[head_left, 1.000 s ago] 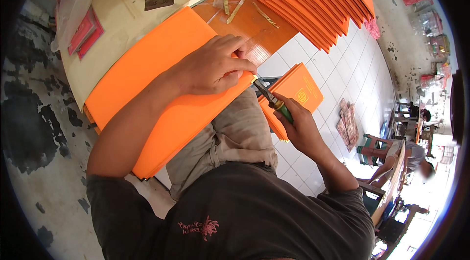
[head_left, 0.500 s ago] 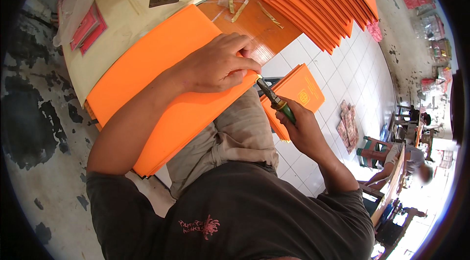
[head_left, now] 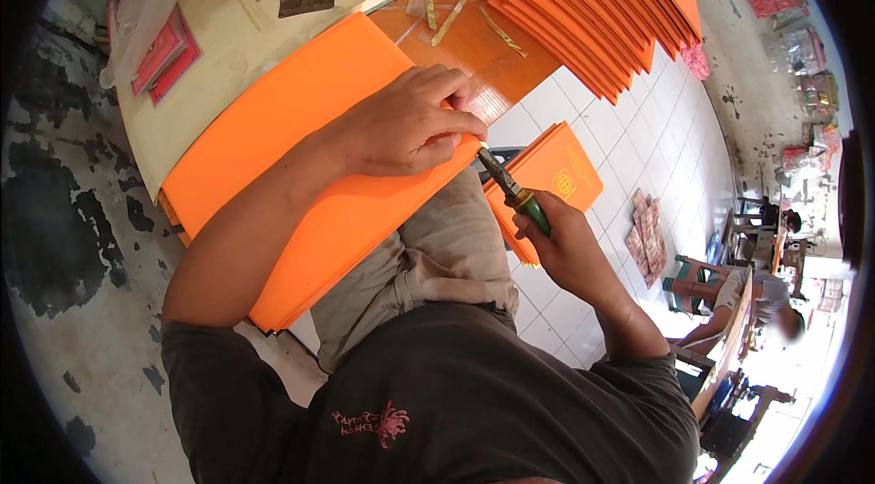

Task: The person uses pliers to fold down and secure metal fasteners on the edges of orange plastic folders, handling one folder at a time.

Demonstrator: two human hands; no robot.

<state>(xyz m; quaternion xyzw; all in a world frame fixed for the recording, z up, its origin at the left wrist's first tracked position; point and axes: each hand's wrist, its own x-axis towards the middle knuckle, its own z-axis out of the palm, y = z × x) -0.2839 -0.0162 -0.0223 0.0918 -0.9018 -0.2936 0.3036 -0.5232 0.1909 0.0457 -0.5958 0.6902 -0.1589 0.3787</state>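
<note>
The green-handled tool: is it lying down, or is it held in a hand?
Held: the right hand grips the tool by its green handle, with its dark metal end at the corner of the orange cover.

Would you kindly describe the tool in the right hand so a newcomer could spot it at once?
Find the large, flat orange cover under the left hand. At its right corner, the right hand grips a slim, pliers-like tool of dark metal. Its green handle sets it apart from the stacked orange booklets beyond it.
</note>
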